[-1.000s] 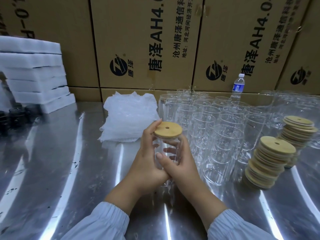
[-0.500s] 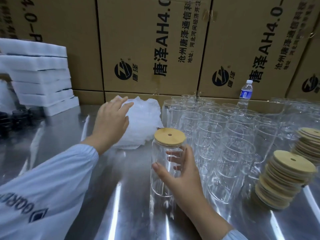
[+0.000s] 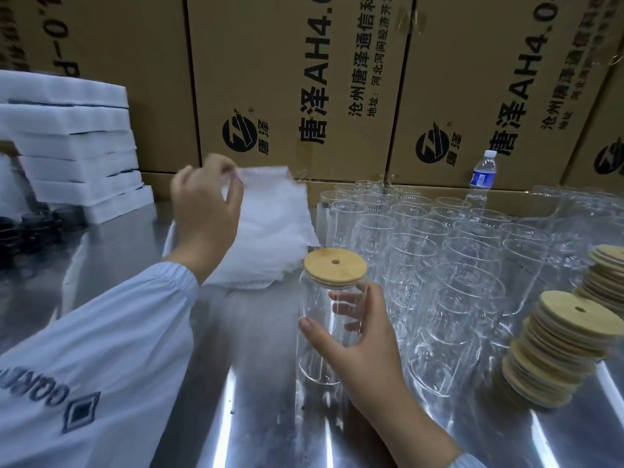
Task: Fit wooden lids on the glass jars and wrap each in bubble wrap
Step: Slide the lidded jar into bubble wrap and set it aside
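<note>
A clear glass jar (image 3: 320, 332) with a round wooden lid (image 3: 335, 267) on top stands upright on the steel table. My right hand (image 3: 358, 339) grips its side, thumb in front and fingers behind the glass. To the upper left, my left hand (image 3: 206, 201) pinches the corner of the top sheet of bubble wrap (image 3: 270, 214) and lifts it off the white pile (image 3: 256, 271). Several open jars (image 3: 439, 265) without lids stand to the right. Two stacks of wooden lids (image 3: 560, 346) stand at the far right.
Stacked white foam trays (image 3: 67, 146) and dark caps (image 3: 37, 228) sit at the far left. Cardboard boxes (image 3: 304, 79) wall off the back. A water bottle (image 3: 483, 173) stands behind the jars. Bare steel tabletop (image 3: 253, 400) lies around the held jar.
My left hand left the jar, reached to the bubble wrap pile, and now lifts a sheet's corner. My right hand keeps hold of the lidded jar.
</note>
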